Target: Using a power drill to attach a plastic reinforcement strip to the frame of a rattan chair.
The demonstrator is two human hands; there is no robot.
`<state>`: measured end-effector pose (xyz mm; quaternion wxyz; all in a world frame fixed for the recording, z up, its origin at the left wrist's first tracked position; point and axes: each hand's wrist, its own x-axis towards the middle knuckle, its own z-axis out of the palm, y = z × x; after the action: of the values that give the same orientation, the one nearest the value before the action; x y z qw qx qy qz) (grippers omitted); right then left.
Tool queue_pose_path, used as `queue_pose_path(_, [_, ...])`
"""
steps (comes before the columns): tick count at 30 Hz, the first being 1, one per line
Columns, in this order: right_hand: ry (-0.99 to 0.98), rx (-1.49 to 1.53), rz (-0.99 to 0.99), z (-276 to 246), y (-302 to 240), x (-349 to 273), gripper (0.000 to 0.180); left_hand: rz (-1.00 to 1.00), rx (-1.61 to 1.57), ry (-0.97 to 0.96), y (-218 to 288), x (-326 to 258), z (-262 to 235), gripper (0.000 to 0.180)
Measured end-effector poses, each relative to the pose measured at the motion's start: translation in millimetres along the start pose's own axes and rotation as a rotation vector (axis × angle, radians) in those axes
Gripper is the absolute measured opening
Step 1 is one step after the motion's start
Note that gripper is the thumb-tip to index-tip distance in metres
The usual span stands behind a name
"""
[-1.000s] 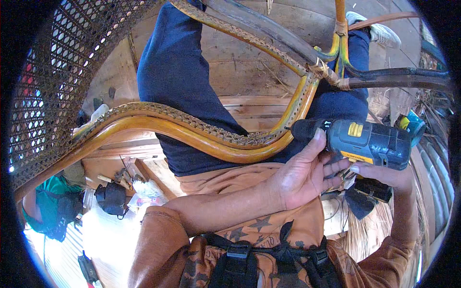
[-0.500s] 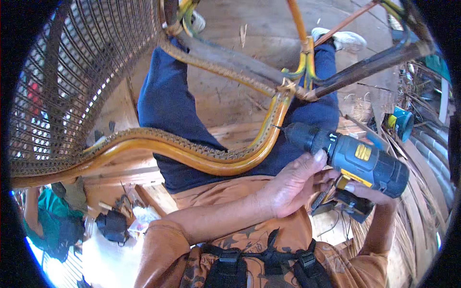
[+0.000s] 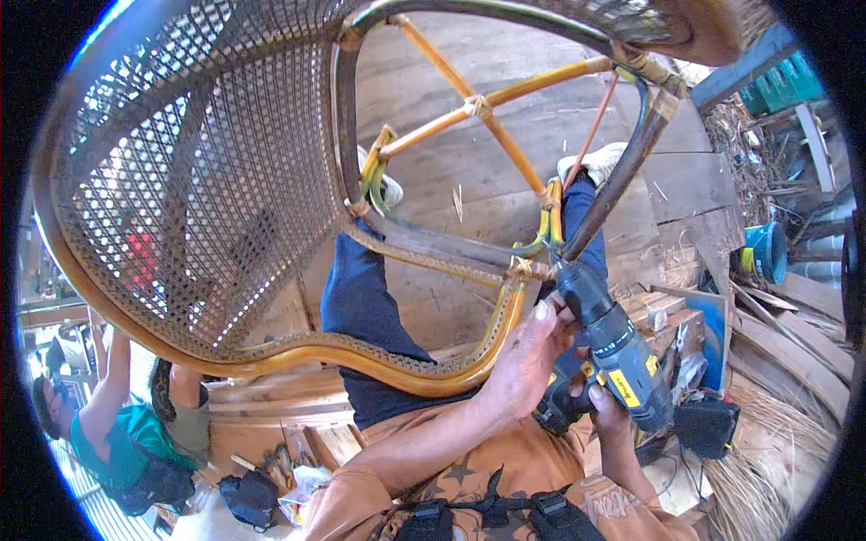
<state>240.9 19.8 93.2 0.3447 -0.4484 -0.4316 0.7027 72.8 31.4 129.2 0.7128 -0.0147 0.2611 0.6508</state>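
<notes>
Drill (image 3: pixel 613 347) tilted upward; right hand (image 3: pixel 606 410) seemingly beneath it.

Under you runs a plank floor (image 3: pixel 505 99), its boards wide, worn and pale brown. Your two white shoes rest on it at the far middle: one (image 3: pixel 390 187) to the left, one (image 3: pixel 591 162) to the right. Between them lie thin cane offcuts (image 3: pixel 458 203). At the far right a blue bucket (image 3: pixel 765 252) stands on the boards, with a green crate (image 3: pixel 780 86) beyond it. Near right, loose planks (image 3: pixel 803 329) lie stacked beside a heap of straw (image 3: pixel 767 460), and a black case (image 3: pixel 706 426) sits just left of that heap. Near left, a black bag (image 3: pixel 251 498) lies on the floor beside scattered small tools (image 3: pixel 280 460).
</notes>
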Motion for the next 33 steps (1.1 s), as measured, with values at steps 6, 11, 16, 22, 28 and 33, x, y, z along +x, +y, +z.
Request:
queue_pose_path(6, [0.294, -0.307, -0.333, -32.5, 85.2, -9.9, 0.061, -0.093, -0.035, 0.071, -21.9, 12.5, 5.7, 0.036])
queue_pose_path(11, [0.120, -0.216, -0.247, 27.4, -11.2, -3.4, 0.027, -0.078, 0.009, 0.108, -28.0, 7.1, 11.6, 0.048])
queue_pose_path(16, [0.197, -0.838, -0.320, 4.3, 12.5, -9.9, 0.022, -0.092, 0.028, 0.093, -35.1, 6.1, 15.0, 0.048])
queue_pose_path(22, [0.079, -0.884, -0.275, -12.8, 35.9, -22.9, 0.034, -0.106, 0.041, 0.094, -35.7, 4.2, 15.4, 0.046])
queue_pose_path(28, [0.149, -0.479, -0.141, -11.0, 25.2, -32.1, 0.039, -0.116, 0.062, 0.083, -41.2, 2.5, 12.9, 0.045])
queue_pose_path(33, [0.198, -0.072, -0.003, -5.8, 14.1, -40.2, 0.045, -0.137, 0.133, 0.086, -39.5, 1.7, 15.1, 0.042])
